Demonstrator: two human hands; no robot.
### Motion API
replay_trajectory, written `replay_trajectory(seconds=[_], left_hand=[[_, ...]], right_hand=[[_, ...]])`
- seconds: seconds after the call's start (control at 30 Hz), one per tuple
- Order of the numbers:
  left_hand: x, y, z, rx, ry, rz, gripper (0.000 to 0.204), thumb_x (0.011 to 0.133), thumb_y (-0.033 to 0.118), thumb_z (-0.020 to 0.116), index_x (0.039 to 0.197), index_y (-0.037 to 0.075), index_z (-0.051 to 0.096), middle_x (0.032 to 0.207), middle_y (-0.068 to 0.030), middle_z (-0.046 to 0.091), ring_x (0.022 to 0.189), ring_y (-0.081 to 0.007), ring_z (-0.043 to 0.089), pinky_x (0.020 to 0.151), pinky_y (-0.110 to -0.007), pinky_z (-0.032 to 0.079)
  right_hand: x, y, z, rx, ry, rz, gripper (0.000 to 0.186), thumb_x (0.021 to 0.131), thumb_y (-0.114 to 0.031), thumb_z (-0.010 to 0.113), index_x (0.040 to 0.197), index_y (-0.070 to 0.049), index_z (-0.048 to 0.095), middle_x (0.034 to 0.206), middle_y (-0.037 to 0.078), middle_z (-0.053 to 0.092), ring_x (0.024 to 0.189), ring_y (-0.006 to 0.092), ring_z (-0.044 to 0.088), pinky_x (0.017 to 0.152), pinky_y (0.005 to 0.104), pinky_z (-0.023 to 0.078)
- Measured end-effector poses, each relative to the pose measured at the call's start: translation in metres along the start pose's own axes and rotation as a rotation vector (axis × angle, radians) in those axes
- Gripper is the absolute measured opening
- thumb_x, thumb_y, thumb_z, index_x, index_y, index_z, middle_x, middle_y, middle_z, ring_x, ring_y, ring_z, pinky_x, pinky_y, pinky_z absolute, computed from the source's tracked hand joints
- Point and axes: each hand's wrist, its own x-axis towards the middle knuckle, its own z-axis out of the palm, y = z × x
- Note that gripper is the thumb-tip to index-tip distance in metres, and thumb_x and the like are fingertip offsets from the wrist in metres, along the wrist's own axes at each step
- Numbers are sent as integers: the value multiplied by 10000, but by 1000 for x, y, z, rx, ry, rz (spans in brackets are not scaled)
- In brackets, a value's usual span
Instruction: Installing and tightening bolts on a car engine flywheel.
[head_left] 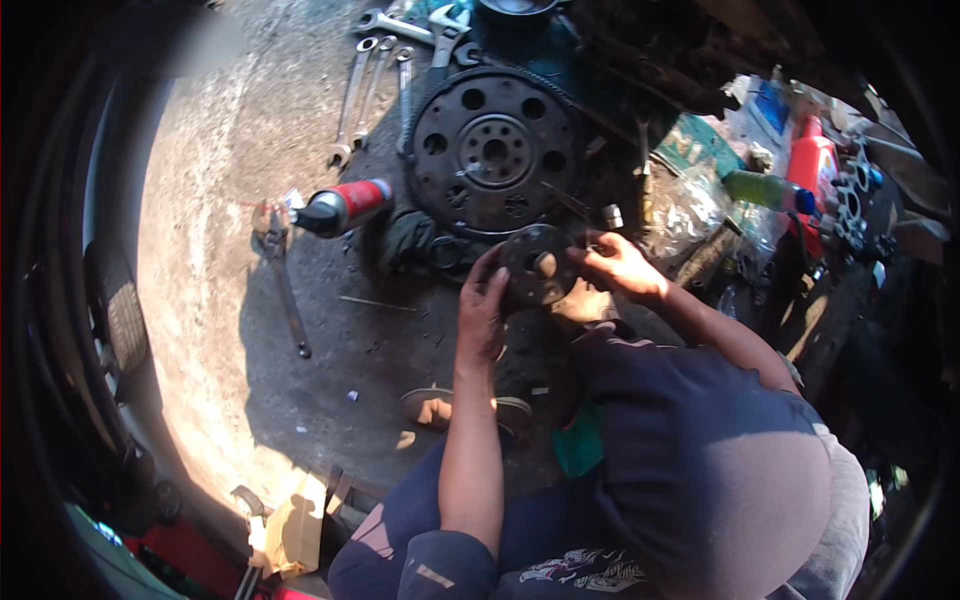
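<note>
Both of my hands hold a dark round metal plate [523, 273] with a large centre hole and smaller holes around it. My left hand [484, 300] is closed around its left rim, the thumb on the face. At the upper right edge my right hand [620, 266] closes on the plate with thumb and fingers; the fingertips are partly in shadow. Just beyond lies a large toothed flywheel [483, 204], flat side up, with round holes near its rim. The part under the flywheel's near edge is too dark to make out.
Several wrenches [352, 98] and an adjustable wrench [447, 35] lie beyond the flywheel. A red spray can [357, 203] and another wrench [284, 283] are at left. Bottles [757, 190], plastic bags and metal parts crowd the right. Dark cloth [720, 450] covers part of my right arm.
</note>
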Motion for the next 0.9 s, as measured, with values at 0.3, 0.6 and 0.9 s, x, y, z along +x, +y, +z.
replay_trajectory(seconds=[0.3,0.6,0.9], left_hand=[[6,-16,-6,215,26,58,433,1041,88,578,1463,41,490,1228,-114,664,1022,-201,697,885,-356,610],[5,-1,-10,183,-28,-27,430,1019,73,624,1431,10,520,1278,-117,658,1070,-184,676,949,-321,559],[1,12,3,389,-106,-73,447,1018,98,634,1443,11,525,1284,-115,662,1058,-164,672,920,-305,557]], right_hand=[[-5,-4,-6,-609,18,-190,474,982,-440,670,928,31,678,706,159,637,646,224,660,607,375,513],[6,24,5,-629,208,-461,474,982,-465,653,957,8,652,686,177,626,637,262,665,590,412,473],[-21,25,-2,-252,-54,-328,293,1021,-323,644,1063,-35,680,763,48,659,692,124,599,639,320,486]])
